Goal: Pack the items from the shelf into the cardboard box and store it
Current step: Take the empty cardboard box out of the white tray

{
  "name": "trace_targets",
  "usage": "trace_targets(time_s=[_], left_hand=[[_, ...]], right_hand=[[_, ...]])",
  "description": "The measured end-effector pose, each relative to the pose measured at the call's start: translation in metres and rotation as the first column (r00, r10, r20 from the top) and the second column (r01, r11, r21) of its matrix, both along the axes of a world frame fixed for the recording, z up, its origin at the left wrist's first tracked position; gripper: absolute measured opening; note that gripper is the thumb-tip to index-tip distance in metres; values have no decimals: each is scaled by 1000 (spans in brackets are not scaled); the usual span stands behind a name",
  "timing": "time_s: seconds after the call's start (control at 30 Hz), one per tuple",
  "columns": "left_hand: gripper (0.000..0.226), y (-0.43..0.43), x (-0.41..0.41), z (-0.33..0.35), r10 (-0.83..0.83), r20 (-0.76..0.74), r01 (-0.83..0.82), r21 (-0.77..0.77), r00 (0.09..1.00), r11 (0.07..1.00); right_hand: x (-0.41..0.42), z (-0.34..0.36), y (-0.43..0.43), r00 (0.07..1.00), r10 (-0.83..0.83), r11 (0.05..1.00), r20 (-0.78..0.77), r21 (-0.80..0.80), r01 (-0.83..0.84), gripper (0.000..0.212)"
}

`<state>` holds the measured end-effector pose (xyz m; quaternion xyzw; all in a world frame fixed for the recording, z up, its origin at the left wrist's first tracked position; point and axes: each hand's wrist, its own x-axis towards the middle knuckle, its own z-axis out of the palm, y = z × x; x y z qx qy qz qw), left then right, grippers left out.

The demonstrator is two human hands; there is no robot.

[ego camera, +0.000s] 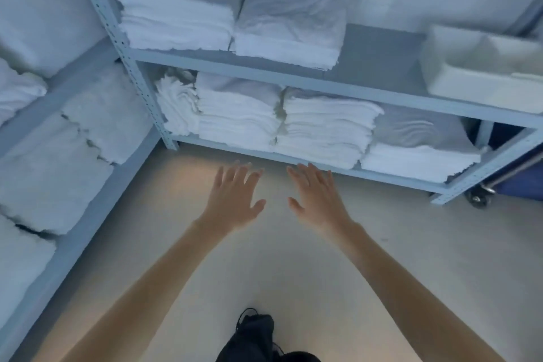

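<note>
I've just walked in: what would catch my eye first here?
Two bare arms reach forward, the left hand and right hand open and empty above the pale floor. Beyond them, stacks of folded white towels fill the grey metal shelf, with a white tub on the upper level at the right.

Fluffy white cloth towels point(238, 114), matt painted metal shelf point(293, 75), smooth matt floor point(293, 258), glossy plastic tub point(482, 73)

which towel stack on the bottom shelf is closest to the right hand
The all-white stack just left of the grey-topped stack; it sits straight beyond the right hand, the others off sideways.
</note>
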<state>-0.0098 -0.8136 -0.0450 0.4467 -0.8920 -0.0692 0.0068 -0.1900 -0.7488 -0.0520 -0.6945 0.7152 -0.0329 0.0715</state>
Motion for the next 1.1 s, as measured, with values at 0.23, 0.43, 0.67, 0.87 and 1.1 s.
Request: trace_targets(time_s=[0.23,0.43,0.67,0.87,1.1], left_hand=[[65,-35,-41,2,-242,-9,242,31,970,970],[66,-48,-85,1,-388,-9,388,54,922,920],[66,-43,-167,-6,-497,-25,497,79,868,864],[65,-28,-267,-5,-552,-48,554,55,833,831],[59,5,-395,5,-586,-140,586,-40,798,809]], right_hand=[[-22,4,4,978,-210,977,14,-38,211,64],[-50,4,19,926,-377,926,20,-19,378,64],[-113,5,37,870,-492,870,13,-17,492,63],[-205,6,63,824,-565,823,44,-40,566,64],[-322,14,89,821,-568,815,63,-96,572,63]])
